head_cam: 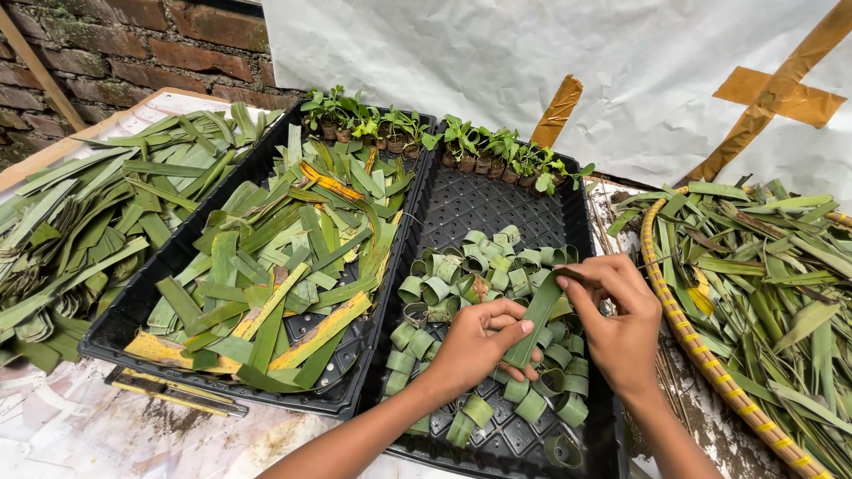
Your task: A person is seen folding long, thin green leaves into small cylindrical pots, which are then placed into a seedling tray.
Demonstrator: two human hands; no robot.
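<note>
Over the right black plastic seedling tray (479, 208), the left hand (475, 341) and right hand (621, 324) both pinch one long flat green leaf strip (535, 318), not yet curled. Many rolled green leaf rings (461, 270) already lie there; the left black tray of flat cut leaf strips (275, 266) remains full. Bare tray floor shows toward the potted seedlings (497, 155); the woven basket rim (683, 333) crowds the right hand.

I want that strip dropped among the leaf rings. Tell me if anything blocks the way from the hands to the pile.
Nothing visible does. Both hands hold the strip directly over the rings in the tray.
</note>
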